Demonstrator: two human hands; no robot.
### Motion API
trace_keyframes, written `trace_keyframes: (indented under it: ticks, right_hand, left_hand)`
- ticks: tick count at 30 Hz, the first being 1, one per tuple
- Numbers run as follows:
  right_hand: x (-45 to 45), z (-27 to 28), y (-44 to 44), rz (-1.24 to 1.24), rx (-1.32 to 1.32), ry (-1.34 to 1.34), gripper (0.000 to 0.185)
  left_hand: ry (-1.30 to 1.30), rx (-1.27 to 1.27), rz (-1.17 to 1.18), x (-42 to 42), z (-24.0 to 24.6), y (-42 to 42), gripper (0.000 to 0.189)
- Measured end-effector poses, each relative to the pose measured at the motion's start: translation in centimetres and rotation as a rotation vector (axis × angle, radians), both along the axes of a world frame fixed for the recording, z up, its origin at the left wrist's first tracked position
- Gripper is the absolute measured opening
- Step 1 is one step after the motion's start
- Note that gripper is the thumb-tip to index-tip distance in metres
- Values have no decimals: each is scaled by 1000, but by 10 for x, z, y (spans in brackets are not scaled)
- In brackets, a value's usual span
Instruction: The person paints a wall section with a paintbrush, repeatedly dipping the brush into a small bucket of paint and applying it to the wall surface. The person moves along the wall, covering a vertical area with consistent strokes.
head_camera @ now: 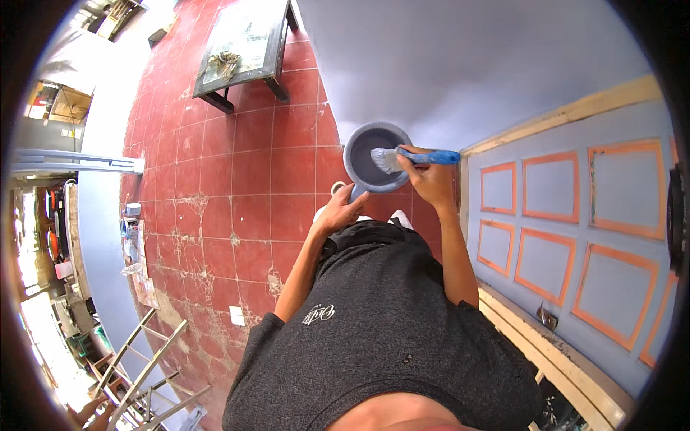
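Observation:
My left hand [341, 209] grips the handle of a round paint pot [352, 141], held in front of my waist. In my right hand [429, 180] is a paintbrush with a blue handle [439, 157]. Its pale, paint-coated bristles [384, 160] are over the pot's opening, towards the right side; whether they touch the paint is unclear. Greyish-blue paint [369, 169] shows inside the pot. To the right stands a panelled door [547, 230] in pale blue with orange borders round its panels.
A pale wall [458, 59] rises ahead, meeting a wooden door frame [571, 110]. A low glass-topped table [264, 73] stands at the upper left on the red tiled floor [250, 172]. A stepladder [141, 361] is at the lower left. A metal latch [547, 317] juts from the door.

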State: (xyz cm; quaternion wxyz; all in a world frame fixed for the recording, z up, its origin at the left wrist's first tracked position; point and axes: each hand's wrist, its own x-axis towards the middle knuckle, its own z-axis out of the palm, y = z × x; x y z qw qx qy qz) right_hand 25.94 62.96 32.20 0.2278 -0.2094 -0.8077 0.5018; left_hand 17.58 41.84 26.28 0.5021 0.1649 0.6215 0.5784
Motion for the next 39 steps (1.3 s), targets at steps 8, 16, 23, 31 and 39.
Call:
trace_keyframes:
  ticks: [8, 16, 23, 31, 39]
  right_hand:
    - [66, -16, -21, 67, 287, -199, 22]
    - [104, -32, -27, 109, 312, -289, 22]
    - [114, -21, -14, -18, 210, -190, 22]
    - [114, -55, 34, -329, -773, 6, 25]
    - [52, -71, 78, -370, -1306, 355, 30]
  left_hand:
    - [1, -48, -93, 88, 9, -6, 26]
    - [337, -72, -203, 135, -22, -18, 37]
    - [197, -69, -149, 133, -10, -9, 39]
    - [78, -133, -126, 94, -8, 8, 37]
    - [182, -23, -40, 27, -13, 41, 24]
